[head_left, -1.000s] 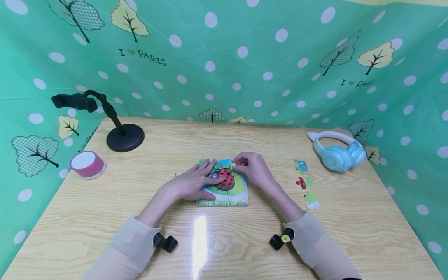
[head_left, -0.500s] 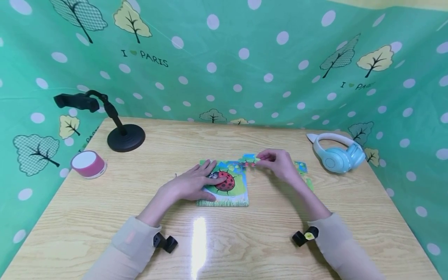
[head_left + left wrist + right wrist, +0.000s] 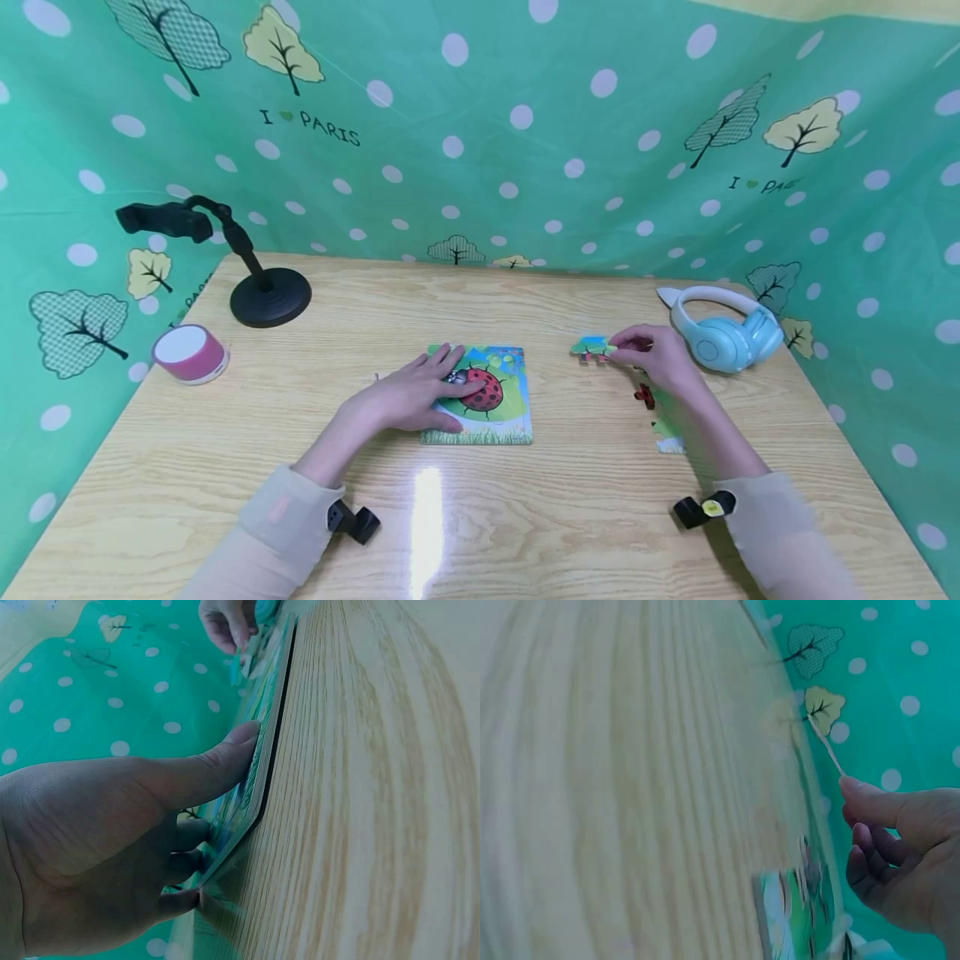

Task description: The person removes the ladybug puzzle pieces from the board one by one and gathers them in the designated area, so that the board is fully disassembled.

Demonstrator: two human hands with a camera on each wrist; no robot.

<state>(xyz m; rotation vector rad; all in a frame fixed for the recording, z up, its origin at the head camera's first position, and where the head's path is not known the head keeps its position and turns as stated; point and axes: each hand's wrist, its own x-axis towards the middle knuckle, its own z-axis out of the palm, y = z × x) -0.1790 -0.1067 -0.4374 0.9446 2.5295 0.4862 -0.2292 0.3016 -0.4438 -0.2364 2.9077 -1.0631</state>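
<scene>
My left hand [image 3: 412, 392] lies with fingers spread over a square ladybug jigsaw puzzle [image 3: 498, 427], covering part of its left side. In the left wrist view, the thumb [image 3: 229, 754] rests along the puzzle's near edge. To the right, my right hand [image 3: 656, 358] pinches a puzzle piece [image 3: 592, 347] with blue, green and some red on it, held apart from the board. Edge-on in the right wrist view, that piece [image 3: 825, 746] looks like a thin strip. Below the right hand lie a red loose piece [image 3: 645, 397] and a green-and-white one [image 3: 669, 443]; the forearm partly hides others.
Blue cat-ear headphones [image 3: 723, 333] sit at the back right. A black stand [image 3: 270, 296] and a pink cylinder with a white top [image 3: 189, 354] are on the left. A green patterned cloth [image 3: 480, 125] hangs behind the wooden table [image 3: 525, 517].
My right hand has moved from the puzzle's upper right corner to the right, carrying the piece towards the loose pieces. The left hand has stayed on the puzzle.
</scene>
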